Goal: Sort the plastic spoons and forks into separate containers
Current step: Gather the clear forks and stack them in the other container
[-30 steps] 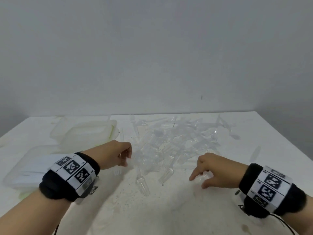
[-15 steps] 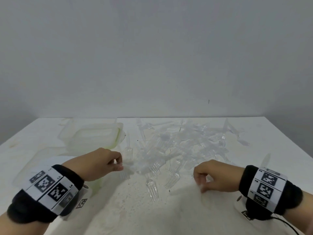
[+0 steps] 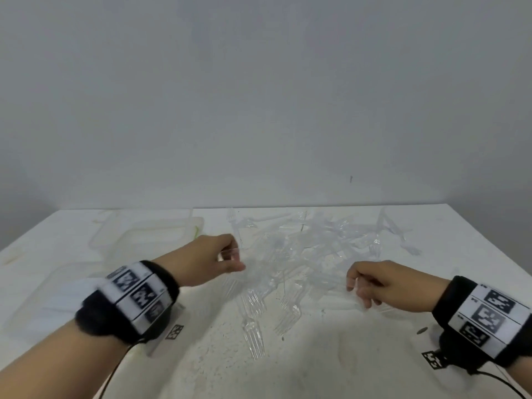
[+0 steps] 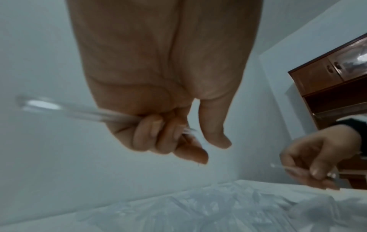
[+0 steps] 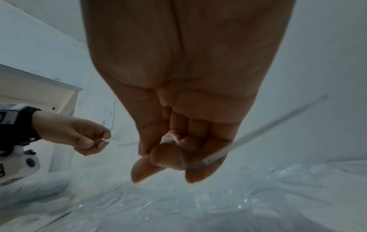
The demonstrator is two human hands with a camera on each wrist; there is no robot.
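Observation:
A heap of clear plastic forks and spoons point(image 3: 305, 251) lies on the white table point(image 3: 359, 367). My left hand point(image 3: 233, 258) hovers at the heap's left edge and grips a clear utensil point(image 4: 59, 108), whose handle sticks out to the left of the fist point(image 4: 198, 144). Whether it is a fork or a spoon I cannot tell. My right hand point(image 3: 357, 292) is at the heap's near right edge, fingers curled round another clear utensil point(image 5: 278, 125) whose handle runs up to the right. Two clear forks point(image 3: 253, 326) lie nearest me.
Two translucent food containers stand on the left, one at the back point(image 3: 161, 228) and one nearer me point(image 3: 51, 295). The table's right edge point(image 3: 495, 254) runs close to my right wrist. A wooden cabinet point(image 4: 327, 75) stands beyond the table.
My left hand has lifted and moved right toward the heap with a utensil in it. The right hand's fingers have curled shut round a piece and risen slightly off the table.

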